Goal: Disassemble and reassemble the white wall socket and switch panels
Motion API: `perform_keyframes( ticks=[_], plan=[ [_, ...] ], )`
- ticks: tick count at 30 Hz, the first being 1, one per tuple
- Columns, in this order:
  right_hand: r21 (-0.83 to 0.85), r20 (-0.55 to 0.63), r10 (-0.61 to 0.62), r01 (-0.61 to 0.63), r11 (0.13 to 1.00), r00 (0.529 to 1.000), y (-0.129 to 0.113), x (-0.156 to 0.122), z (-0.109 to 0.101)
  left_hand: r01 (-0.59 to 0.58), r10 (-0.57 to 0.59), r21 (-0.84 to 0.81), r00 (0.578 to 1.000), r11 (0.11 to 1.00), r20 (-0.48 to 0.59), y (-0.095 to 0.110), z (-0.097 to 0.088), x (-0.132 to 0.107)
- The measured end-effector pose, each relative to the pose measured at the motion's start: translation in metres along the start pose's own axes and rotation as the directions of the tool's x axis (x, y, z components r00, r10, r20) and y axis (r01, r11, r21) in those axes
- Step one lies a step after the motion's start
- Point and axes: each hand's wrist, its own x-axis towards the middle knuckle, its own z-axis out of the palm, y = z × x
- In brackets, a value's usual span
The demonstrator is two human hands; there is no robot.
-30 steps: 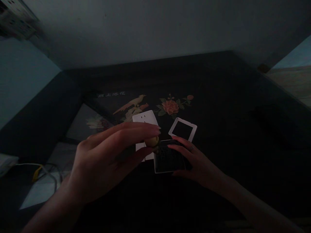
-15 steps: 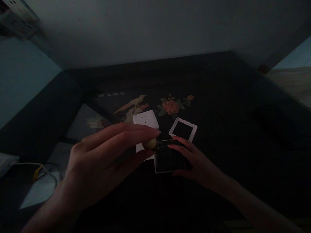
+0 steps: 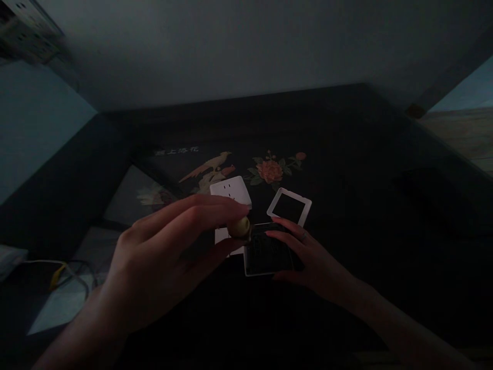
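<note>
The scene is very dim. My left hand (image 3: 169, 257) is raised above the dark table, its fingers pinched round a small yellow rounded handle (image 3: 239, 226), apparently of a tool whose shaft is hidden. The handle's tip stands over the corner of a dark square socket body (image 3: 265, 254) with a white edge. My right hand (image 3: 308, 257) lies on that socket body, fingers curved over its right side and top, holding it down. A white socket faceplate (image 3: 230, 191) lies just behind my left fingers. A white square frame (image 3: 289, 206) lies to its right.
The dark tabletop (image 3: 365, 205) bears a painted bird and flower (image 3: 269, 169). Cables, one yellow (image 3: 57, 275), lie at the lower left beside a pale object (image 3: 11, 254). A wall stands behind the table.
The left hand has shifted slightly, and the yellow handle has moved a little between the fingers. The right hand stays on the socket body.
</note>
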Motion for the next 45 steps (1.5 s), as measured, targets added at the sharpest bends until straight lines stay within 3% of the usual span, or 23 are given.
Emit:
perform_keyframes(
  ticks=[3,8,15,18,23,27,31,36,38,41,45],
  plan=[
    [-0.002,0.006,0.007,-0.007,1.0,1.0,0.0,0.0,0.0,-0.007,0.007,-0.009,0.999,1.0,-0.045,0.0,0.006,0.0],
    [-0.002,0.005,0.008,-0.008,1.0,1.0,0.001,-0.001,0.0,-0.022,0.021,-0.055,1.0,0.998,-0.017,-0.001,0.012,0.0],
    [-0.008,0.003,0.002,-0.002,1.0,1.0,0.003,0.0,0.001,0.021,-0.019,-0.05,0.999,0.999,0.04,-0.002,-0.002,-0.001],
    [-0.006,0.01,0.016,-0.016,1.0,1.0,0.003,0.001,0.001,0.037,-0.037,-0.019,0.999,0.999,0.011,-0.002,-0.003,-0.002],
    [0.003,0.003,0.011,-0.011,1.0,1.0,0.002,0.0,0.0,0.096,-0.093,0.026,0.991,0.995,-0.097,0.001,0.009,-0.002],
    [0.005,0.001,0.009,-0.009,1.0,1.0,0.001,-0.001,-0.001,0.176,-0.178,-0.041,0.984,0.983,-0.033,0.002,0.016,-0.002],
    [0.01,-0.004,-0.004,0.004,1.0,1.0,0.001,-0.001,-0.001,0.071,-0.07,0.017,0.996,0.997,-0.047,0.001,0.012,-0.001],
    [0.016,0.006,0.014,-0.014,1.0,1.0,0.001,0.0,-0.001,0.043,-0.041,-0.023,0.993,0.999,0.106,-0.002,-0.004,-0.001],
    [0.022,0.016,0.033,-0.033,0.999,0.999,0.0,0.0,-0.001,0.039,-0.034,-0.042,0.992,0.998,0.121,-0.004,-0.007,-0.001],
    [0.033,0.031,0.056,-0.057,0.998,0.998,0.0,0.0,-0.002,-0.004,0.005,-0.015,0.999,1.0,0.051,-0.007,-0.005,-0.001],
    [0.043,0.026,0.056,-0.057,0.997,0.998,-0.001,0.0,-0.002,-0.027,0.037,0.161,0.998,0.987,-0.056,-0.008,0.001,-0.001]
  ],
)
